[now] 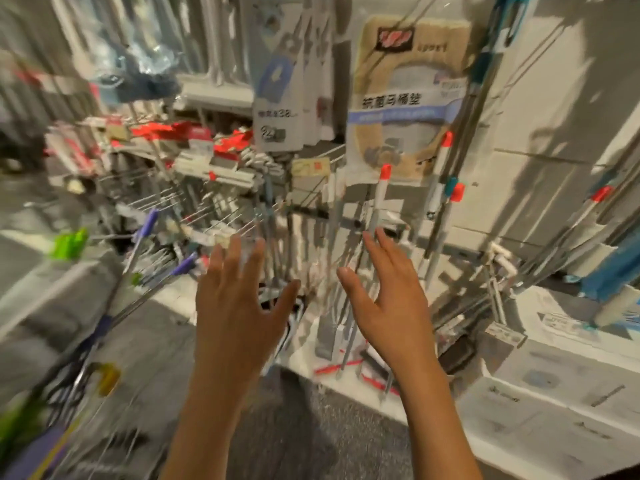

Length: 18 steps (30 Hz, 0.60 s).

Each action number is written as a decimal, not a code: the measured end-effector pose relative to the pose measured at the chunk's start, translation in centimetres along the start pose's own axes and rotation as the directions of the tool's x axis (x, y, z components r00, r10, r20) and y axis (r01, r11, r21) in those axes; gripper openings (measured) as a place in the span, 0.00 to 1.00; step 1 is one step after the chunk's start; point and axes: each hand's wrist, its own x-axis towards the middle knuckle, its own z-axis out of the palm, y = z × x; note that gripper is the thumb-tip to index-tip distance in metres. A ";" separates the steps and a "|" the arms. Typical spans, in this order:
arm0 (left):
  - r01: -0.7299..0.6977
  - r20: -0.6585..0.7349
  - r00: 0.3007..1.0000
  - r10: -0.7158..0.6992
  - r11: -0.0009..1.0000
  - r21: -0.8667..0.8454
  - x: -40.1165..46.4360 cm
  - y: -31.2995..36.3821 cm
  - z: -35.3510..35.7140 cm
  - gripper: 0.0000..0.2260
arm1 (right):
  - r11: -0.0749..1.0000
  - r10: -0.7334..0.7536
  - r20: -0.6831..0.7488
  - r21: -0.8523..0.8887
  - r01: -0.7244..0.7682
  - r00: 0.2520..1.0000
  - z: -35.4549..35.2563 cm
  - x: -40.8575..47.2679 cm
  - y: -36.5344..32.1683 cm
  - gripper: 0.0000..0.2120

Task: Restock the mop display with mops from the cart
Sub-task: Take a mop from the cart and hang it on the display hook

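Both hands, left hand (239,303) and right hand (388,292), reached empty with fingers spread toward the upright grey-handled, red-capped mops (381,202) in the display; purple-handled mops (145,237) waited in the wire cart (114,327) at left, seemingly next to be fetched.

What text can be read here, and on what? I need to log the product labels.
"抗菌马桶垫": on the beige hanging pack, in large dark characters.
Red logo on that pack's top: too blurred to read.
"24", below a blurred line that seems to hold "38": on the white hanging tag.
Yellow shelf tag: blurred, unreadable.
Print on the white boxes at lower right: too small to read.
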 end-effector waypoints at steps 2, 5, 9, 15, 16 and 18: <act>0.071 -0.001 0.997 -0.071 0.997 0.036 -2.7 -1.8 -1.4 0.38 | 0.999 -0.040 0.044 0.012 0.040 0.998 1.9 -1.8 -1.6 0.39; 0.175 -0.030 0.984 -0.173 0.979 0.101 -6.2 -4.9 -4.0 0.34 | 0.994 -0.048 0.096 0.103 0.038 0.994 4.7 -4.2 -4.2 0.41; 0.339 -0.040 0.940 -0.337 0.927 0.158 -10.5 -8.3 -7.6 0.40 | 0.967 -0.153 0.193 0.229 0.107 0.969 8.3 -6.7 -7.9 0.36; 0.477 -0.173 0.875 -0.452 0.866 0.149 -15.5 -13.7 -12.5 0.31 | 0.931 -0.308 0.313 0.292 0.218 0.899 13.8 -9.1 -14.3 0.36; 0.502 -0.187 0.860 -0.475 0.853 0.140 -16.2 -14.8 -13.4 0.31 | 0.923 -0.335 0.325 0.302 0.238 0.884 14.8 -9.6 -15.6 0.36; 0.545 -0.213 0.830 -0.515 0.831 0.110 -17.6 -17.0 -15.1 0.33 | 0.906 -0.384 0.346 0.317 0.279 0.856 16.8 -10.6 -18.1 0.36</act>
